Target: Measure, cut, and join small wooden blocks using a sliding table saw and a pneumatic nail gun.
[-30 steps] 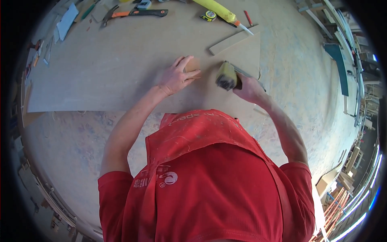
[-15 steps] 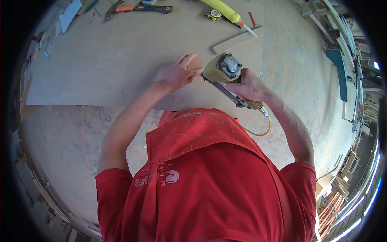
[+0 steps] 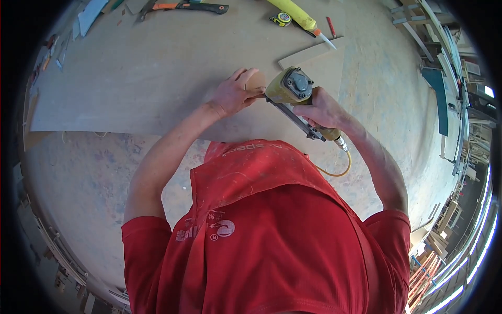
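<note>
Now | right hand [image 3: 321, 109] wraps nailer [image 3: 289, 88], newly tipped nose-down beside small block [image 3: 256, 81] | left hand [image 3: 232, 95] pinches block on board [image 3: 146, 73] | fastening looks imminent

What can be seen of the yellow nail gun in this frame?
The nail gun has a yellow body with a dark grey round cap on top and a long dark magazine running back along its underside. The right hand grips its handle; a yellow hose leaves the handle's end and curls below. It is tilted, nose toward a small wooden piece that the left hand steadies on the large board. Whether the nose touches the wood cannot be told.
</note>
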